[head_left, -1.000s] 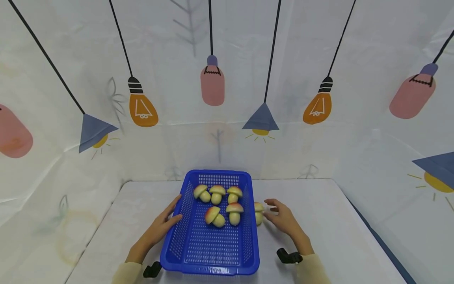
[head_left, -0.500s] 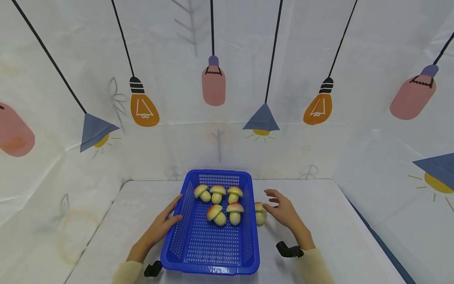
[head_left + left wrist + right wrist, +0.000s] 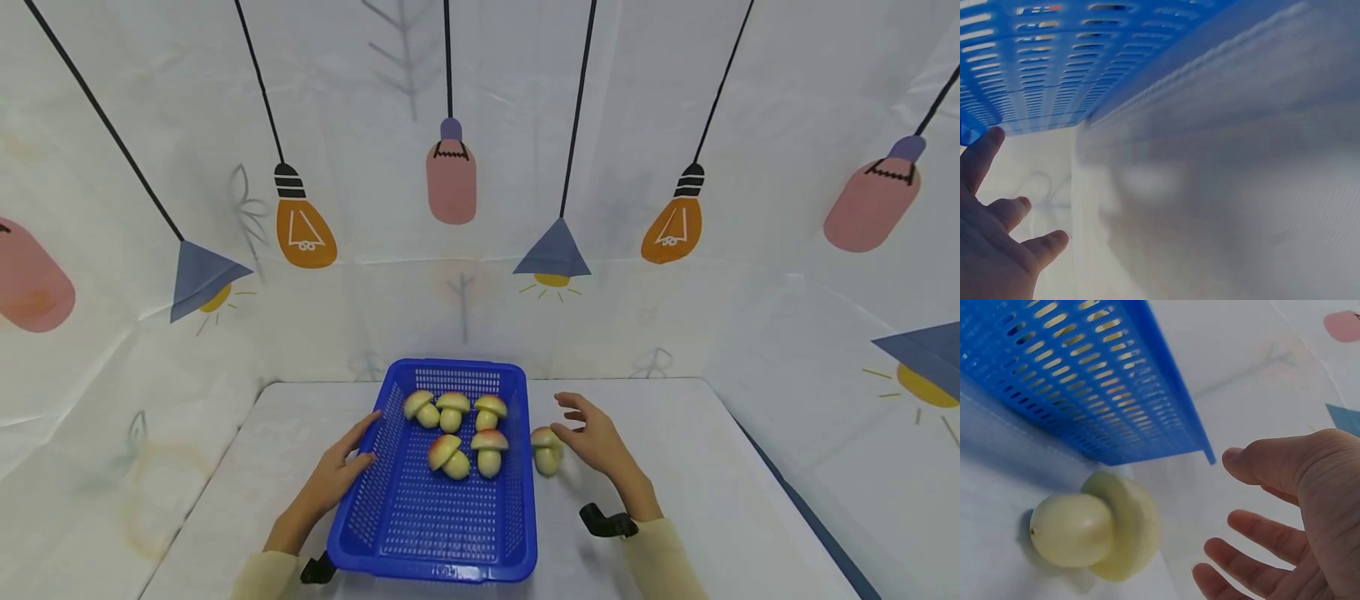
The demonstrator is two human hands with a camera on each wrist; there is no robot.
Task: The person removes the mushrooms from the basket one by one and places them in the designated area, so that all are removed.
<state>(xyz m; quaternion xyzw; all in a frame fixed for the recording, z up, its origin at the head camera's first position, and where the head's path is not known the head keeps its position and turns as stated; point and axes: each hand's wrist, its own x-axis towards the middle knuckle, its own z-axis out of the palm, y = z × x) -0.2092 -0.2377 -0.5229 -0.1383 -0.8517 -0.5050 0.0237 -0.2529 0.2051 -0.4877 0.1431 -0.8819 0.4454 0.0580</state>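
A blue plastic basket with slotted walls stands on the white table, several toy mushrooms inside it. At its left rim my left hand rests, fingers fairly straight; the left wrist view shows them spread, one fingertip against the slotted wall. My right hand is just right of the basket, its fingers relaxed and apart. Between that hand and the basket wall, another toy mushroom lies on the table, its pale stem toward the right wrist camera. The right hand holds nothing, and its thumb overlaps this mushroom's cap in the head view.
The white table reaches back to a white cloth wall printed with hanging lamps and bulbs. Black wrist cameras sit at both wrists, the left one close to the basket's lower left corner.
In the last half second the basket, with the mushrooms in it, has shifted slightly left together with my left hand. My right hand has lifted away from the mushroom beside the basket, its fingers spreading.
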